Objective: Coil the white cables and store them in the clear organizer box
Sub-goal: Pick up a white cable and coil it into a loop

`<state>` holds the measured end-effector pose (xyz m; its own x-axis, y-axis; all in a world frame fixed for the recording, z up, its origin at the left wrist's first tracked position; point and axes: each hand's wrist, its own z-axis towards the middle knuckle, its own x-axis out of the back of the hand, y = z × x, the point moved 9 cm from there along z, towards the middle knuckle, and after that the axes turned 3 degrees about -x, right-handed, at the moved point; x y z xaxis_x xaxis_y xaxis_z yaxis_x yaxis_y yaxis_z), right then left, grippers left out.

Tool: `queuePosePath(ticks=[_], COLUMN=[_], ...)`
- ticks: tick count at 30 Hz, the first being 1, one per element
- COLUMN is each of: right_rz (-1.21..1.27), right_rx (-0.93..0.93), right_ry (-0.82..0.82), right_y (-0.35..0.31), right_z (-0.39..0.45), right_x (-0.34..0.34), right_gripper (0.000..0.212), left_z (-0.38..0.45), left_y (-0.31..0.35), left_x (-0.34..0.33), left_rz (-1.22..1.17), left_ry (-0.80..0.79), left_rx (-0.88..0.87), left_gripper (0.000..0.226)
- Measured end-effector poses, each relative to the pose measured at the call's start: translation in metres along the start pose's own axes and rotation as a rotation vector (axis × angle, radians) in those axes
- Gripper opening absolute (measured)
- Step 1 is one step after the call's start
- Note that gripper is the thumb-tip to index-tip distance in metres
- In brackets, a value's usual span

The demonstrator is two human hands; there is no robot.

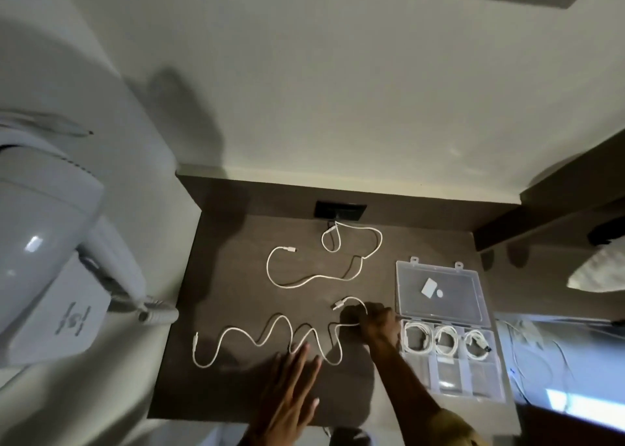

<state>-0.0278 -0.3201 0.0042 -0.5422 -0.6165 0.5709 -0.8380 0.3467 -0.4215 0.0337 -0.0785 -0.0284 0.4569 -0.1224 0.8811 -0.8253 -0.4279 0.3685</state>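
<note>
Two white cables lie loose on the dark table (236, 276). The far cable (304, 280) curls from a plug near the wall socket toward the left. The near cable (257, 334) snakes in waves across the front; my right hand (375, 324) is closed around it close to its right plug end. My left hand (291, 388) hovers flat with fingers spread, just in front of the near cable's middle. The clear organizer box (449, 371) stands open at the right, lid (439, 286) folded back, with three coiled white cables (446, 341) in its upper compartments.
A white wall-mounted hair dryer (50, 259) with a coiled cord hangs at the left. A black socket plate (340, 210) sits at the table's back edge. A small white card and disc lie under the box lid. More white cables trail off the right side.
</note>
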Motion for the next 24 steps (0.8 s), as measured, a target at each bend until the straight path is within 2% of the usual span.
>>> queuePosePath(ticks=[3, 5, 6, 9, 11, 13, 14, 16, 18, 19, 20, 22, 24], right_rz=[0.036, -0.017, -0.029, 0.123, 0.236, 0.346, 0.358, 0.342, 0.326, 0.315, 0.293, 0.248, 0.190], right_rx=[-0.030, -0.025, -0.018, 0.010, 0.083, 0.213, 0.297, 0.465, 0.607, 0.682, 0.762, 0.897, 1.016], right_ry=[0.014, 0.078, 0.126, 0.145, 0.091, -0.005, -0.041, -0.113, -0.200, -0.254, -0.303, -0.395, -0.453], right_y=[0.010, 0.013, 0.012, 0.011, 0.005, -0.010, -0.023, -0.048, -0.073, -0.086, -0.099, -0.125, -0.147], right_z=[0.001, -0.004, -0.008, -0.011, -0.014, -0.026, -0.036, -0.056, -0.082, -0.096, -0.112, -0.143, -0.174], right_x=[-0.009, -0.006, -0.002, 0.001, 0.003, 0.013, 0.022, 0.040, 0.059, 0.067, 0.074, 0.085, 0.093], right_gripper=[0.032, 0.030, 0.027, 0.016, 0.002, 0.020, 0.023, 0.021, 0.018, 0.017, 0.016, 0.012, 0.011], left_z=[0.007, 0.009, 0.012, 0.007, 0.005, -0.003, -0.005, -0.004, 0.000, 0.001, 0.003, 0.014, 0.023], left_y=[-0.002, 0.001, 0.003, 0.008, 0.012, 0.018, 0.019, 0.020, 0.020, 0.019, 0.023, 0.037, 0.055], left_x=[-0.013, -0.017, -0.012, -0.005, 0.005, 0.023, 0.040, 0.079, 0.134, 0.166, 0.195, 0.239, 0.266], left_rz=[0.055, 0.020, -0.007, 0.012, 0.002, 0.001, -0.072, -0.367, -0.571, -0.658, -0.741, -0.878, -0.924], left_ry=[-0.010, -0.081, -0.056, 0.028, 0.008, 0.000, 0.037, 0.101, 0.295, 0.436, 0.514, 0.524, 0.441], left_rx=[0.051, 0.075, 0.059, 0.043, 0.029, 0.021, 0.052, 0.142, 0.176, 0.176, 0.155, 0.070, 0.024], left_gripper=[0.082, 0.083, 0.084, 0.085, 0.087, 0.073, 0.062, 0.052, 0.040, 0.045, 0.057, 0.084, 0.081])
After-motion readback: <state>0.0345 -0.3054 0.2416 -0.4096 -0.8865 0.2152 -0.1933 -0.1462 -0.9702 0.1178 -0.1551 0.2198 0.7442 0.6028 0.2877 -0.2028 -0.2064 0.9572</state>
